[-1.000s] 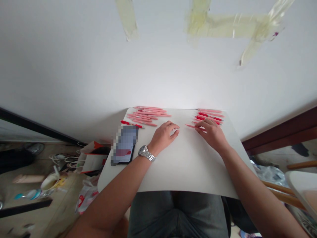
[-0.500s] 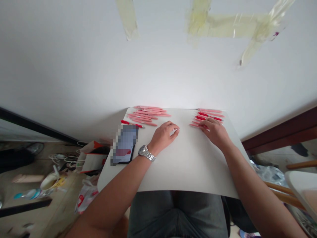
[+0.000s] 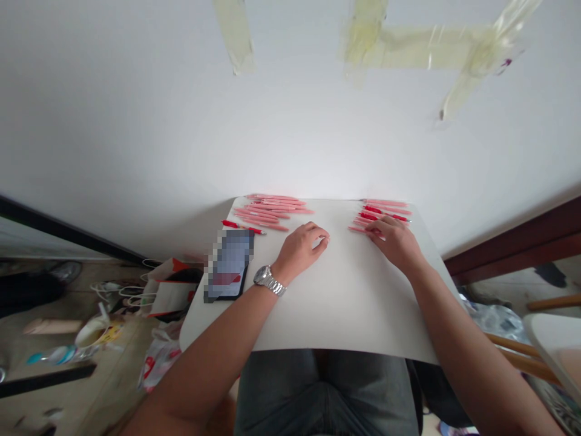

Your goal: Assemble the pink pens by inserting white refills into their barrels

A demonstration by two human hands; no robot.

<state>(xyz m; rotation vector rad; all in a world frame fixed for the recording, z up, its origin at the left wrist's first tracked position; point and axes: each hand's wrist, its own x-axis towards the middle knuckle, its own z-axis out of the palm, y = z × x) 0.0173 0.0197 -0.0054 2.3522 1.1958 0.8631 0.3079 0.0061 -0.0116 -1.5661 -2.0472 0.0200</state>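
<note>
- Row of pens [image 3: 388,203] at one o'clock on the white table [image 3: 336,315]: slim, mostly pale pink, a few parts bright red, lying roughly parallel with uneven ends.
- Nearest in that row, one pink pen [image 3: 357,230], pointed end towards nine o'clock, other end hidden beneath the right hand [image 3: 394,242].
- Right hand at two o'clock, palm down, fingertips and thumb at that pen; cannot tell whether clamped on it or merely touching.
- Left hand [image 3: 300,247] at eleven o'clock, just off centre, loosely curled, thumb and fingers bowed apart, tips close; silver watch [image 3: 270,280] at the wrist.
- Farther out at eleven, a heap of pink pens [image 3: 276,203], some overlapping; at ten, a red pen [image 3: 230,224]; at nine, a phone [image 3: 236,254], partly pixelated, near the table's edge.
- Far edge at twelve, along the wall [image 3: 290,133]; front edge at six, above grey trousers [image 3: 327,393]. Broad tabletop between the hands and down to six, with room for moving.
- Compared with a second ago: nearest pen shifted towards three o'clock, now just beside its neighbours; right hand moved likewise, left hand unmoved.
</note>
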